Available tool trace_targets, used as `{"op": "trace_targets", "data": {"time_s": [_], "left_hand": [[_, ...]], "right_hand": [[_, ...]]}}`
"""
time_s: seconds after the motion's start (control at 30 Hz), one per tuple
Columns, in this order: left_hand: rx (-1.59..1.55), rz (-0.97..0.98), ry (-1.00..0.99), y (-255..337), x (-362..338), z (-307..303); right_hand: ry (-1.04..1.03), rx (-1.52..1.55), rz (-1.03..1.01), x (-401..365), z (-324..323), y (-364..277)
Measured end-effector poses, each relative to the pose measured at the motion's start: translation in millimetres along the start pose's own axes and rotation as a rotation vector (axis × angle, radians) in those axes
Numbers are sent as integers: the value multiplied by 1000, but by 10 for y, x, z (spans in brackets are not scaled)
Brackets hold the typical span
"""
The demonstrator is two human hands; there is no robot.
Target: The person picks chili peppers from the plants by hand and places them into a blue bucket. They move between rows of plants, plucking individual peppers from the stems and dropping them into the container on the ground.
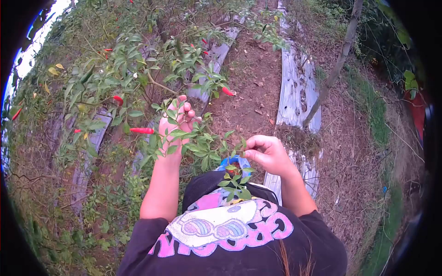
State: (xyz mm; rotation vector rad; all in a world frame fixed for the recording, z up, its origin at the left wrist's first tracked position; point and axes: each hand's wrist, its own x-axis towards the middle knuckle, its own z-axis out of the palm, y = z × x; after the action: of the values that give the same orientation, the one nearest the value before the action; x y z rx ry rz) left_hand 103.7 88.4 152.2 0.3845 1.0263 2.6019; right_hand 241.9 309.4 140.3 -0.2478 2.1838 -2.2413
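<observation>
Among the leaves of a chili plant (124, 60), my left hand (177, 122) is raised palm up with its fingers curled, partly hidden by leaves; what it holds, if anything, cannot be made out. My right hand (267, 154) pinches a thin leafy branch (202, 145) near its end, with thumb and index finger together. Red chilies hang close by: one (142, 130) just left of my left hand, another (227, 91) above and to its right. Below the branch, a blue container (225, 162) with red contents shows in front of my shirt.
Pale plastic mulch strips (290, 87) run along the soil, with a brown dirt path (253, 83) between them. A slanting wooden pole (338, 64) stands at the right. Dense chili foliage fills the left side. Something red (416, 115) is at the far right edge.
</observation>
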Motion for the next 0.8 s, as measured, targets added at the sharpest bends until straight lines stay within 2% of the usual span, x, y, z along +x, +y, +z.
{"op": "trace_targets", "data": {"time_s": [0.07, 0.17, 0.2, 0.3, 0.37, 0.43, 0.53, 0.63, 0.67, 0.7, 0.77, 0.8], "left_hand": [[-8, -24, -2, 46, -24, -61], [-82, -37, -20, 95, 37, -200], [-141, -50, -59, 145, 60, -242], [-114, -65, -115, 272, 61, -288], [-77, -73, -99, 311, 45, -334], [-86, -107, -113, 340, 26, -372], [60, -73, -57, 338, -72, -397], [142, -17, -35, 269, -146, -412], [167, -8, -26, 258, -162, -411], [197, 4, -15, 267, -173, -402], [221, 18, 5, 300, -216, -361], [229, 23, 5, 303, -223, -371]], "right_hand": [[-100, 103, 5, -20, 29, 43], [-330, 245, -182, -8, 85, 58], [-344, 226, -265, -2, 103, 91], [-120, 421, -156, 40, 184, 59], [82, 338, -147, 156, 181, 12], [137, 448, -155, 273, 211, -171], [148, 339, -128, 503, 240, -353], [257, -106, -172, 811, 445, -390], [163, -30, -182, 906, 442, -308], [188, -147, -172, 964, 470, -306], [104, -51, -98, 1085, 464, -226], [98, -24, -126, 1115, 486, -223]]}}
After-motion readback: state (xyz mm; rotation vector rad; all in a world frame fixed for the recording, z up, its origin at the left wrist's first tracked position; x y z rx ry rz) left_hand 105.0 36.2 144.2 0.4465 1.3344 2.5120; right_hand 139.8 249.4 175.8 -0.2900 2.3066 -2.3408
